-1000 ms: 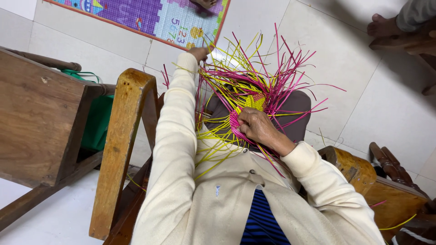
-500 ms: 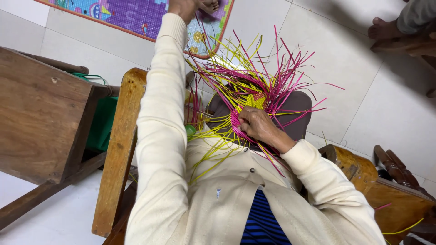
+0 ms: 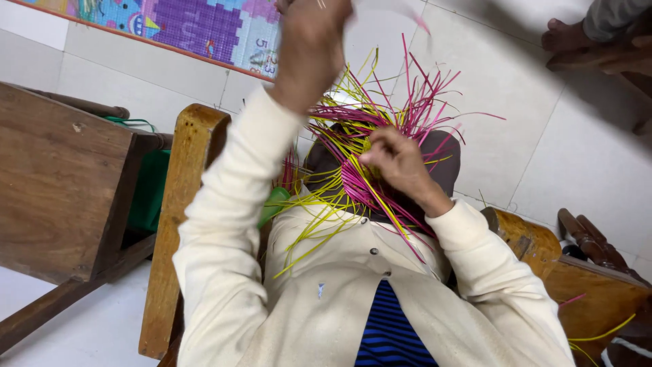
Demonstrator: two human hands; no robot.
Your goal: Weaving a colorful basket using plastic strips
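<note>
We hold the weave (image 3: 363,183) on our lap, right hand (image 3: 397,163) pinched closed on its pink centre. Left hand (image 3: 312,44) is raised well above, fist seemingly closed on one strand (image 3: 407,13), blurred, running up from the weave.

Soft, even daylight fills the scene, bright on the pale floor tiles (image 3: 516,102) with no glare. The raised left hand (image 3: 309,47) is motion-blurred. A blurred dark streak crosses the top right. Straight edges bow near the corners.
</note>
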